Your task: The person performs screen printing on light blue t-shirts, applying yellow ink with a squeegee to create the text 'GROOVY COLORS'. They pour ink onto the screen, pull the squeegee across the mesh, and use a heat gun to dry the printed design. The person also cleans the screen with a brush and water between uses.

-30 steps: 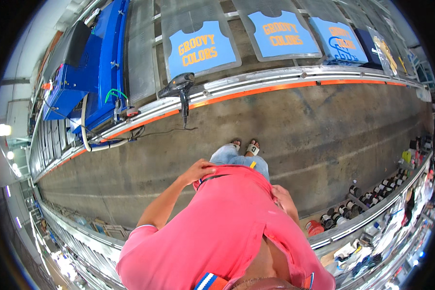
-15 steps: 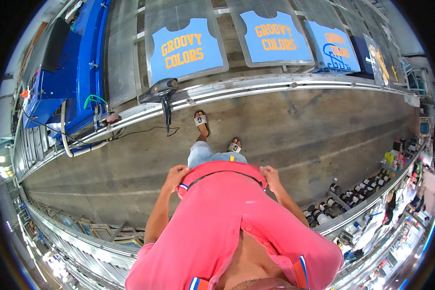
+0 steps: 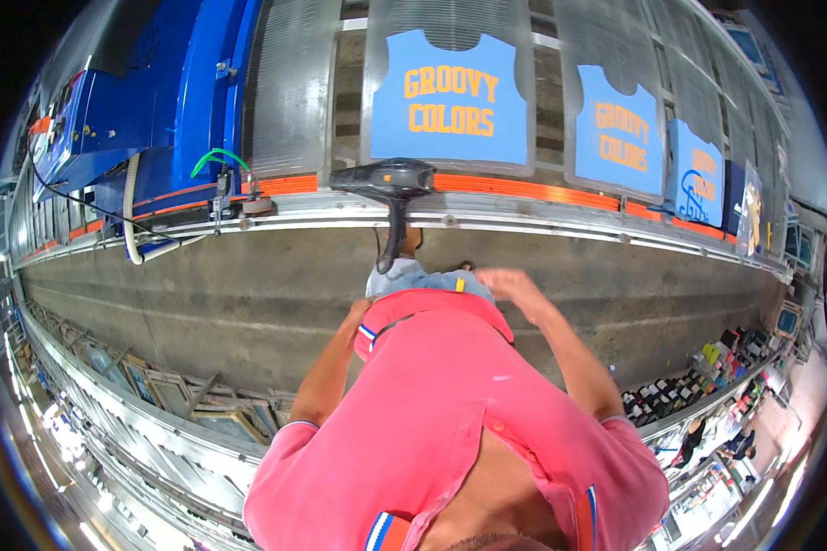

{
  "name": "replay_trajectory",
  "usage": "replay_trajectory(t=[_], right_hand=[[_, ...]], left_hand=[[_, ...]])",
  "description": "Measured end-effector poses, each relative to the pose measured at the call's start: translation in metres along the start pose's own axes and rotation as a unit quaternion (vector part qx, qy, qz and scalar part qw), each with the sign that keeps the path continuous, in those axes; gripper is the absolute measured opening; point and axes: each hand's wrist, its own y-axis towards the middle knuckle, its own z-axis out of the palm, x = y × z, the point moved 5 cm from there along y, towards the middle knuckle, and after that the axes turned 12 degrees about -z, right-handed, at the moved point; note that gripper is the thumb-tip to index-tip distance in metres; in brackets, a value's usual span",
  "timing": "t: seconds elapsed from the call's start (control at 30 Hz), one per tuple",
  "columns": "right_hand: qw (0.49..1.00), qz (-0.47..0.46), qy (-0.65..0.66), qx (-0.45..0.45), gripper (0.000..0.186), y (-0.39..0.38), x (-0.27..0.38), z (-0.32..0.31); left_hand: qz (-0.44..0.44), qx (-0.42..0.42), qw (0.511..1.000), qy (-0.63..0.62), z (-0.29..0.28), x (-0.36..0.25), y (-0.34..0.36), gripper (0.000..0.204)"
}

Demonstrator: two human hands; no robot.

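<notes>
My left hand is at the left side of my pink shirt's hem; its fingers are mostly hidden against the cloth. In front of my waist is my right hand, apart from the hem. Its fingers point left over my light-blue denim shorts and are smeared, so I cannot tell whether it holds anything. Straight ahead, a black hair dryer rests on the table's metal edge, its handle hanging toward me. Beyond it lies a light-blue sleeveless garment piece with orange lettering.
More light-blue printed pieces lie on boards to the right. A blue machine stands at the left, with a white hose below it. An orange strip runs along the table. Bottles and jars line a shelf at lower right.
My right hand has left the shirt hem and moved inward over my shorts. The view has shifted; the table and hair dryer now appear nearer to my waist, and the orange strip shows.
</notes>
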Motion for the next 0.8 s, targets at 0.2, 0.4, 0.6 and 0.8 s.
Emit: replay_trajectory(t=[0.2,0.4,0.6,0.8], right_hand=[[0.985,0.009,0.062,-0.16,0.059,0.139,0.067,0.106],[0.957,0.02,-0.028,-0.288,0.031,0.178,0.052,0.123],[0.967,-0.099,-0.105,-0.212,0.027,0.205,0.042,0.102],[0.966,-0.16,0.187,-0.083,0.016,0.174,0.105,0.078]], left_hand=[[0.122,-0.098,0.898,-0.411,-0.043,0.011,-0.028,0.042],[0.146,0.087,0.759,-0.628,-0.04,0.0,-0.137,0.031],[0.363,-0.185,0.906,-0.113,-0.049,-0.049,-0.163,0.045],[0.245,-0.205,0.935,-0.153,-0.032,-0.075,-0.186,0.025]])
